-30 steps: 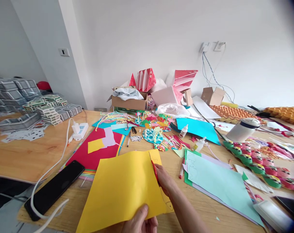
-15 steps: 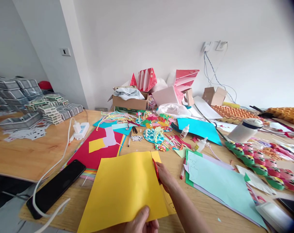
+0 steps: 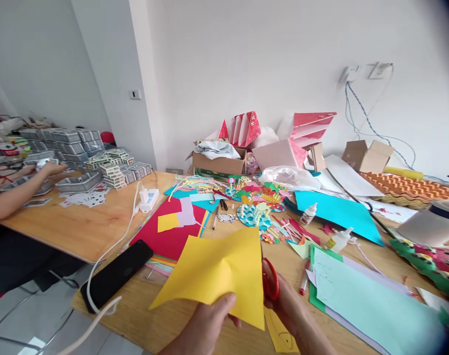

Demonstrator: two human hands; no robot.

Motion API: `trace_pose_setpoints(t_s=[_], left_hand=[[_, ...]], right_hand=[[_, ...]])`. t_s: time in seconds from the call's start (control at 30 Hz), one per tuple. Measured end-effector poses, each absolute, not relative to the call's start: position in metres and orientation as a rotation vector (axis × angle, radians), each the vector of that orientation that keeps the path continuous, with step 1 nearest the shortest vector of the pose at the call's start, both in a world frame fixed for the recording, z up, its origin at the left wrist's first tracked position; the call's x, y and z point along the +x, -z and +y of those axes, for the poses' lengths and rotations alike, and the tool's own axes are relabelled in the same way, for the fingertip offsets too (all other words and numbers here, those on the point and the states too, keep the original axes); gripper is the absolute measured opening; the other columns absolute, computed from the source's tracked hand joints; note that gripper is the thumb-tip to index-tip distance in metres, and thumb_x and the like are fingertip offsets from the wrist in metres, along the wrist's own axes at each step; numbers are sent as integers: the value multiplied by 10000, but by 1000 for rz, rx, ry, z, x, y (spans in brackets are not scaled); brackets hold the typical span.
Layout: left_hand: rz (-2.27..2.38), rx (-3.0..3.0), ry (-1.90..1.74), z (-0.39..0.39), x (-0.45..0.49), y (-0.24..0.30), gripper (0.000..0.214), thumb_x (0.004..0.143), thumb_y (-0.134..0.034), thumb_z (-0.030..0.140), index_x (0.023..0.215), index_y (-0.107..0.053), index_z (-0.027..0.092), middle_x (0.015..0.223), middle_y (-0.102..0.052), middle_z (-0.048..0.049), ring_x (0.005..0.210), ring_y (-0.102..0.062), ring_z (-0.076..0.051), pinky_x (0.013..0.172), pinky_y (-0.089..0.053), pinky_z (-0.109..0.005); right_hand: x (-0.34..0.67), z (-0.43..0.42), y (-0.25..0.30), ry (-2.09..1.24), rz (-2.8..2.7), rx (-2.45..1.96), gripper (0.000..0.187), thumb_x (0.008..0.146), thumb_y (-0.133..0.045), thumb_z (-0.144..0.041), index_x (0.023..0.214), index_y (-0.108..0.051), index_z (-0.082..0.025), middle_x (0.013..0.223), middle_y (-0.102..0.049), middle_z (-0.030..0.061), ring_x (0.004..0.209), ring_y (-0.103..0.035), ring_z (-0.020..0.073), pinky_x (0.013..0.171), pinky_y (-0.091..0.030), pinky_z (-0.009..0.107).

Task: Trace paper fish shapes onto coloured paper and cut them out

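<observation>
My left hand (image 3: pixel 217 315) grips the lower edge of a bent yellow sheet of paper (image 3: pixel 224 261), thumb on top. Red-handled scissors (image 3: pixel 272 279) are in my right hand (image 3: pixel 283 298), its fingers closed about the loops at the sheet's right edge. The blades are mostly hidden behind the paper. Below my right hand lies a separate yellow strip (image 3: pixel 280 333) with a pencil-like drawn outline. To the left, a red sheet (image 3: pixel 165 236) tops a stack of coloured paper, with a yellow piece (image 3: pixel 168 223) and a lilac piece (image 3: pixel 187 213) on it.
A black phone (image 3: pixel 117 273) and a white cable lie at the left edge. Glue bottles (image 3: pixel 309 214), paper cut-outs (image 3: pixel 261 197) and a pale green sheet (image 3: pixel 368 291) spread rightward. At the far left, another person's arms (image 3: pixel 28 190) work near playing cards (image 3: pixel 86 197).
The view has swung left, bringing another person's arms into sight. The yellow sheet is now lifted and bent, and the drawn strip lies apart from it at the right.
</observation>
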State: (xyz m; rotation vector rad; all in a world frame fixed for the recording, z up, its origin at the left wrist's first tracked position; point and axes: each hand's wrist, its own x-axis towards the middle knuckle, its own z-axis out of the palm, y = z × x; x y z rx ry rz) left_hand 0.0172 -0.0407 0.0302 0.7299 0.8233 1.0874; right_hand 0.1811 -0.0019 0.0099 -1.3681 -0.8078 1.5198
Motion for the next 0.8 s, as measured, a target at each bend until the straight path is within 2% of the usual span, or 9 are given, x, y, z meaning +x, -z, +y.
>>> trace_pose_setpoints(t_s=[0.1, 0.23, 0.3, 0.37, 0.47, 0.57, 0.73, 0.8], left_hand=[[874, 774, -1161, -27, 10, -44, 238, 659, -672, 278, 850, -638, 139, 923, -647, -78, 824, -564, -213, 607, -417, -260], [793, 767, -1163, -21, 9, -51, 263, 663, -680, 245, 902, -645, 142, 931, -662, -86, 950, -554, -250, 734, -426, -298], [745, 748, -1143, -20, 9, -51, 307, 662, -688, 219, 956, -639, 147, 946, -666, -94, 1008, -542, -256, 829, -408, -324], [688, 708, -1144, -18, 7, -50, 365, 661, -692, 200, 1015, -621, 148, 989, -657, -106, 1032, -539, -265, 879, -394, -353], [607, 596, -1243, -9, -4, -55, 451, 683, -677, 212, 1116, -566, 151, 1072, -626, -113, 1025, -552, -277, 873, -418, -387], [620, 450, -1411, 8, -21, -65, 437, 746, -614, 212, 1169, -521, 156, 1081, -625, -97, 1006, -571, -256, 846, -457, -365], [699, 312, -1599, 40, -48, -69, 356, 793, -515, 103, 1147, -526, 146, 1037, -643, -90, 903, -621, -215, 761, -517, -327], [756, 279, -1659, 53, -57, -60, 343, 793, -485, 57, 1126, -532, 123, 1010, -649, -98, 847, -635, -193, 741, -524, -308]], right_hand=[[179, -10, -22, -1527, -736, -1224, 442, 667, -540, -633, 791, -535, -208, 625, -589, -8, 384, -402, 69, 365, -161, 183], [166, -15, -39, -1440, -827, -1261, 394, 611, -661, -547, 747, -531, -201, 486, -499, -40, 394, -379, 79, 373, -179, 190], [159, -16, -43, -1412, -845, -1273, 393, 549, -733, -465, 778, -542, -209, 523, -525, -42, 423, -423, 88, 386, -251, 192], [154, -16, -46, -1402, -847, -1226, 443, 531, -749, -425, 875, -554, -226, 649, -592, -20, 481, -485, 109, 429, -339, 213], [152, -15, -48, -1380, -883, -1209, 465, 546, -738, -426, 922, -550, -227, 720, -609, -4, 526, -503, 120, 468, -378, 226], [149, -8, -51, -1335, -939, -1214, 431, 580, -714, -413, 914, -529, -213, 689, -565, -28, 517, -456, 90, 460, -352, 201], [131, 30, -48, -1364, -1068, -1347, 186, 710, -591, -252, 840, -470, -197, 539, -422, -90, 410, -371, 51, 372, -232, 170], [122, 51, -41, -1401, -1088, -1400, 123, 747, -562, -194, 835, -476, -179, 530, -435, -90, 392, -386, 46, 363, -233, 162]])
